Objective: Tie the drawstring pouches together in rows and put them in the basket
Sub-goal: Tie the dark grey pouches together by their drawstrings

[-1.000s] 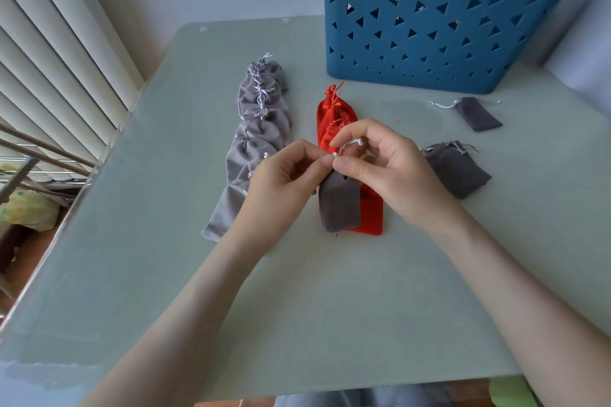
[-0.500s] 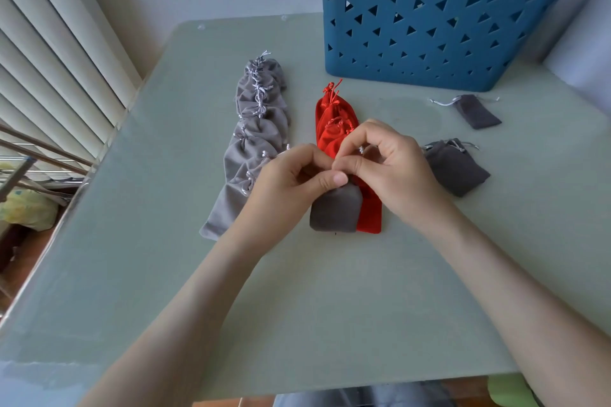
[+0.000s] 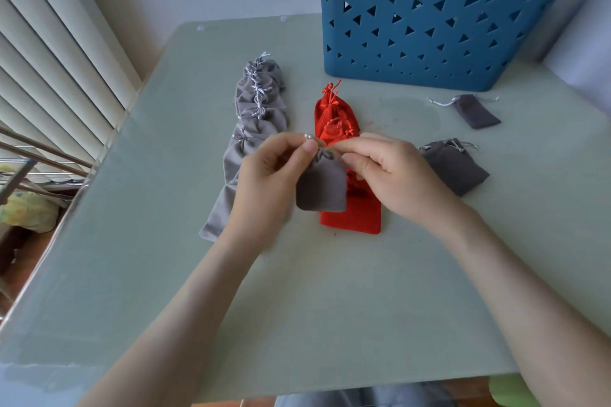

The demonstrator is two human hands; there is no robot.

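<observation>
A small dark grey pouch (image 3: 321, 188) hangs between my hands above the table. My left hand (image 3: 267, 182) pinches its silver drawstring, with the beaded ends sticking up past my thumb. My right hand (image 3: 393, 172) pinches the pouch's gathered top from the other side. Beneath them lies a row of tied red pouches (image 3: 344, 142). To its left lies a longer row of tied light grey pouches (image 3: 254, 129). Two loose dark grey pouches (image 3: 454, 167) (image 3: 476, 111) lie to the right. The blue basket (image 3: 429, 30) stands at the back.
The pale green glass table (image 3: 297, 307) has its left edge beside white blinds (image 3: 43, 53) and a metal rack (image 3: 29, 155). The wall is close behind the basket.
My hands have lifted the dark grey pouch slightly and drawn apart along its string; the pouch now hangs fuller and its beaded string ends show above my left thumb.
</observation>
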